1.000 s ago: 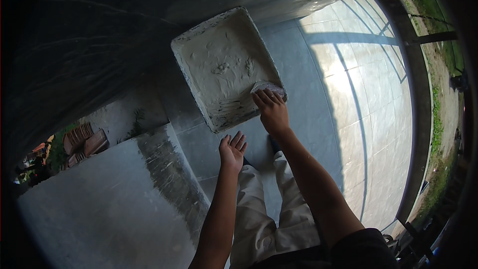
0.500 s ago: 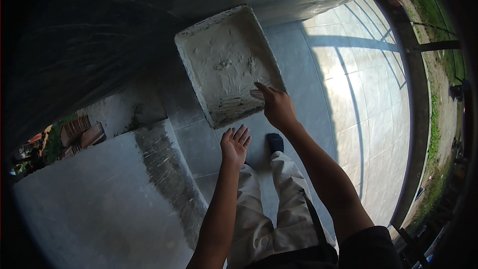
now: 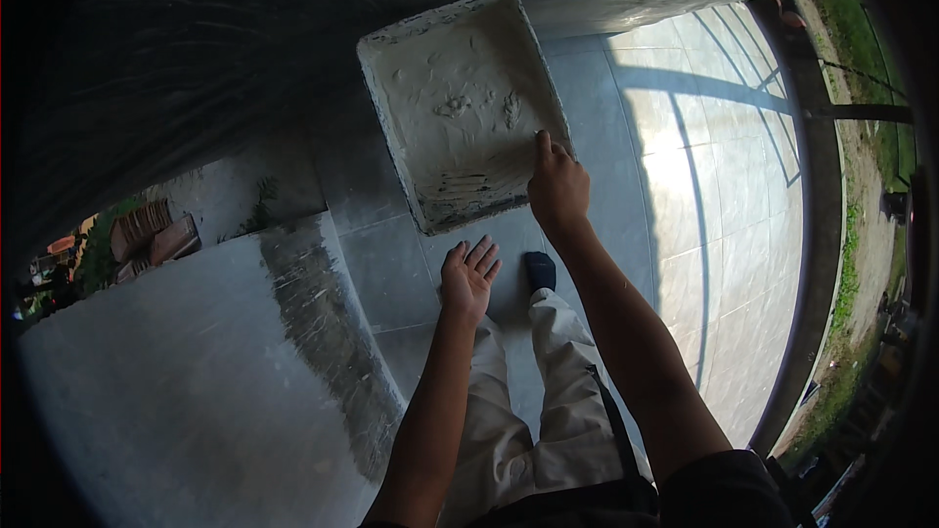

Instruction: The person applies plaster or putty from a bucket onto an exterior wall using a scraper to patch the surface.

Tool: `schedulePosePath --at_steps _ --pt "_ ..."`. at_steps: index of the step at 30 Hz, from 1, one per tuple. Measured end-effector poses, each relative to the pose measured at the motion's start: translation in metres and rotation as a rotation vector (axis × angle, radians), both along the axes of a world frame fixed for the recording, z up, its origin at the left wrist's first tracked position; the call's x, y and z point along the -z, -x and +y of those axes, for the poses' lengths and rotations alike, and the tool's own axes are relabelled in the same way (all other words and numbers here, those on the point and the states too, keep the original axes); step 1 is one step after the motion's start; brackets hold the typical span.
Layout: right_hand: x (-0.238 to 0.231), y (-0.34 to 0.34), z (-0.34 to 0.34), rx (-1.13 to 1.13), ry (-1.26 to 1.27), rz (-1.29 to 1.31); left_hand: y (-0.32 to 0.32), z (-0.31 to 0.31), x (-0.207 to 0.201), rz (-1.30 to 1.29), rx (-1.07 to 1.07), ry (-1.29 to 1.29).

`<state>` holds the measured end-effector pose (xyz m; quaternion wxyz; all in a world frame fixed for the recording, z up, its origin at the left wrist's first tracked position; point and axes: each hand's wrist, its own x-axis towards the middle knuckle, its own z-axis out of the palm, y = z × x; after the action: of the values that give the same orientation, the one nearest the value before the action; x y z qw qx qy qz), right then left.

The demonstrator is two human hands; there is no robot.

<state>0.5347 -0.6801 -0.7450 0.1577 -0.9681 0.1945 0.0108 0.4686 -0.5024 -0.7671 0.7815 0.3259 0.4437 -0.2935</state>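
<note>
A rectangular tub (image 3: 393,150) with a crusted rim holds a whitish, putty-like paste (image 3: 440,73), ridged and lumpy on top. Over its near right corner, my right hand (image 3: 559,186) is closed on a small pale flat blade, now mostly hidden by the fingers. Just short of the tub's near edge, my left hand (image 3: 469,279) is open, palm up and fingers spread, with nothing in it. It does not touch the tub.
A dark wall surface (image 3: 245,59) rises beyond the tub. At left is a pale raised slab (image 3: 176,362) with a dark rough strip; stacked tiles (image 3: 147,235) lie past it. Sunlit tiled floor (image 3: 724,215) reaches a dark edge beam (image 3: 822,235) at right.
My right hand has moved slightly right and turned, so the pale blade is less visible. My left hand stays open, slightly farther right. The whole view has shifted a little.
</note>
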Motion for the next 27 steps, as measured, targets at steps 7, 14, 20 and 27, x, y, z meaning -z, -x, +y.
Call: schedulePosePath --at_steps 7,14,20,27 --pt "0.026 0.000 0.036 0.026 0.140 0.010 -0.005 0.004 -0.005 -0.032 0.051 0.007" --pt "0.017 0.016 0.045 -0.116 0.030 -0.089 -0.005 0.007 -0.002 -0.032 0.023 0.028" --pt "-0.003 -0.002 -0.013 -0.028 -0.331 -0.234 -0.007 0.004 -0.005 -0.043 0.024 0.031" --pt "0.012 -0.040 -0.058 -0.163 -0.427 -0.093 -0.004 0.002 -0.001 -0.057 0.028 0.035"
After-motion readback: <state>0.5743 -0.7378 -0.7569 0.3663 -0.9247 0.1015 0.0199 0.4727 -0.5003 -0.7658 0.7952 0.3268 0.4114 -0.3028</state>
